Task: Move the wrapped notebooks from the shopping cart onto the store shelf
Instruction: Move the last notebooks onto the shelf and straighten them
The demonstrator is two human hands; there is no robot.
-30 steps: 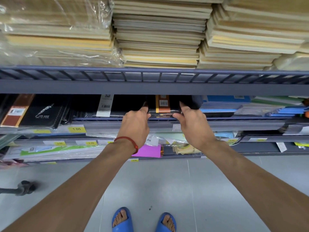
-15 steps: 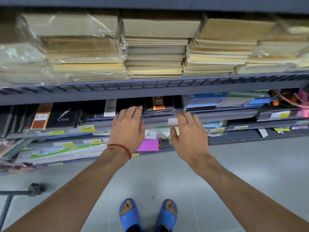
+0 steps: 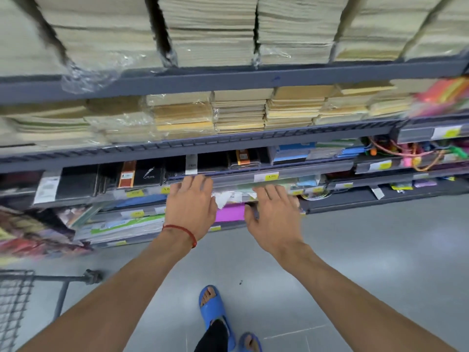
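- The wrapped notebooks [image 3: 244,158], a black pack with an orange band, lie on the shelf [image 3: 317,168] behind its front rail, between a white hanging tag on the left and blue pads on the right.
- No hand holds the pack. It sits above the gap between the two hands.
- More black notebooks [image 3: 149,175] stand in the same row to the left, one with an orange band.
- The left grip [image 3: 190,207] is released, palm down, with the fingers straight and together. Its fingertips reach the rail just below the row; whether they touch it cannot be told.
- A red string [image 3: 181,231] circles the left wrist.
- The right grip [image 3: 275,217] is also released and holds nothing. Its fingers are spread, its thumb points toward the left grip, and it sits a little lower, in front of the shelf below.
- A magenta sheet [image 3: 229,212] shows between the two hands on that lower shelf.
- Yellow price tags [image 3: 271,177] dot the rails.
- Beige paper stacks [image 3: 238,113], some in clear wrap, fill the two shelves above.
- Bright cords [image 3: 406,153] tangle at the right end of the notebook row.
- Blurred coloured goods fill the left ends of the lower shelves.
- The cart [image 3: 15,301], grey wire mesh with a bar, shows at the lower left corner. What it holds is out of view.
- The grey floor [image 3: 355,250] lies below, with two blue sandals [image 3: 212,308] on the person's feet near the bottom edge.
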